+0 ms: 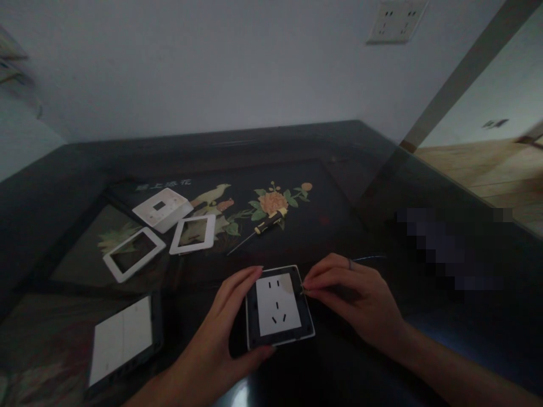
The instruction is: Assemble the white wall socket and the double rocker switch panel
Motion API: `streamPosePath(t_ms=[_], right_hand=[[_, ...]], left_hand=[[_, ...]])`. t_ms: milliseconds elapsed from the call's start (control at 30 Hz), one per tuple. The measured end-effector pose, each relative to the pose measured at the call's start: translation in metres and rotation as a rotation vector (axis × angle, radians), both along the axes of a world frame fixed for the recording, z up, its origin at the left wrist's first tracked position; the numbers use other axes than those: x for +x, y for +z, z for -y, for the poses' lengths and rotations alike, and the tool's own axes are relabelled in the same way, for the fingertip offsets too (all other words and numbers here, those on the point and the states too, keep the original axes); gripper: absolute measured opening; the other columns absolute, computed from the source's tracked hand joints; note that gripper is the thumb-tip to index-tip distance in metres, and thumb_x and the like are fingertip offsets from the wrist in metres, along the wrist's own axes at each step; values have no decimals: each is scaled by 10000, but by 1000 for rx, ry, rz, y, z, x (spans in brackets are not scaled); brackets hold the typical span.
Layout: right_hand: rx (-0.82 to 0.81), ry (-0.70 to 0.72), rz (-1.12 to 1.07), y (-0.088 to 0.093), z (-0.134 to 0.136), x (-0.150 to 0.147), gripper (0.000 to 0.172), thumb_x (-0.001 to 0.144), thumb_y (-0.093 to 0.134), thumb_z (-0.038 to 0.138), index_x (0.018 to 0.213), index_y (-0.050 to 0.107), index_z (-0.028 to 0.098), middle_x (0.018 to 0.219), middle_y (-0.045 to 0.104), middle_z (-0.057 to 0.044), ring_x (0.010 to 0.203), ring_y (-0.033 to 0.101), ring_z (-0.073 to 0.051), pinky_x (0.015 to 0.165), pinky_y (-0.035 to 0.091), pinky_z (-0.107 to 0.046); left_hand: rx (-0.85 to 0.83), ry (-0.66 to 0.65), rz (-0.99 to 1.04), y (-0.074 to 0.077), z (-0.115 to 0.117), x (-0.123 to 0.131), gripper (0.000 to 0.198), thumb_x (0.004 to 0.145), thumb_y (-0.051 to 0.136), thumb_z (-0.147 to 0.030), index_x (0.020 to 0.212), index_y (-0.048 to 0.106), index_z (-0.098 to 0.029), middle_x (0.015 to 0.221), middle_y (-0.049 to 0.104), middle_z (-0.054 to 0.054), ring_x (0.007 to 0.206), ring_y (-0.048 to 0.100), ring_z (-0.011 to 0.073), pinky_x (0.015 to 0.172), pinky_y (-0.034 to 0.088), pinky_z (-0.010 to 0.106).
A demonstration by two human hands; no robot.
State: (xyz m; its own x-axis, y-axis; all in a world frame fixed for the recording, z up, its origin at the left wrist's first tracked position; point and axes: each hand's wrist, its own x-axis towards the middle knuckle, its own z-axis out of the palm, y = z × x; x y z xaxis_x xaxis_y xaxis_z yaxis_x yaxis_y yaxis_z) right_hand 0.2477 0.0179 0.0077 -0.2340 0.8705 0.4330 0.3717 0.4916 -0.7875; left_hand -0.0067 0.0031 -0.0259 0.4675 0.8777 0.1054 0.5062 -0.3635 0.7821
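Note:
A wall socket with a white face and dark frame lies in front of me on the dark table, slots facing up. My left hand grips it from the left, fingers at its top edge and thumb at its bottom edge. At the socket's right edge, my right hand pinches a small screw between thumb and fingertips, its tip against the dark frame. Beyond them lies a screwdriver with a yellow and black handle, its shaft pointing toward the lower left.
Two white cover frames and a white back box lie at the left. Nearer stands a dark-framed switch panel with a white face. The table meets a wall carrying a fitted socket. Blurred pixels cover an area at the right.

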Motion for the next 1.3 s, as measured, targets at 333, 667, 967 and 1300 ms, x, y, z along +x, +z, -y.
streamPosePath(t_ms=[333,667,967,1300], right_hand=[[168,63,134,-4,-1,-5,114,883,627,171,883,709,251,815,714,-26,733,683,-145,612,574,-261],[313,137,226,-6,-1,-6,127,917,572,127,931,696,154,840,704,-65,754,635,-145,635,549,-264],[279,159,286,-10,1,-4,173,897,579,86,993,711,144,915,693,-85,819,635,-155,679,544,-256],[-89,35,88,-7,0,-11,123,750,747,75,766,730,195,838,629,-9,769,643,-111,684,527,-210]], left_hand=[[18,-14,13,-1,1,1,851,749,704,-201,1466,282,-381,1497,367,83,1348,407,356,1094,382,593],[-17,-20,5,4,1,4,888,735,673,-132,1452,234,-420,1499,332,43,1379,352,323,1127,332,593],[-8,-48,1,2,-1,1,885,739,676,-133,1459,232,-394,1498,330,66,1372,367,323,1119,356,578],[-16,-37,-10,1,0,1,855,750,676,-163,1454,249,-397,1502,326,63,1371,368,328,1105,368,590]])
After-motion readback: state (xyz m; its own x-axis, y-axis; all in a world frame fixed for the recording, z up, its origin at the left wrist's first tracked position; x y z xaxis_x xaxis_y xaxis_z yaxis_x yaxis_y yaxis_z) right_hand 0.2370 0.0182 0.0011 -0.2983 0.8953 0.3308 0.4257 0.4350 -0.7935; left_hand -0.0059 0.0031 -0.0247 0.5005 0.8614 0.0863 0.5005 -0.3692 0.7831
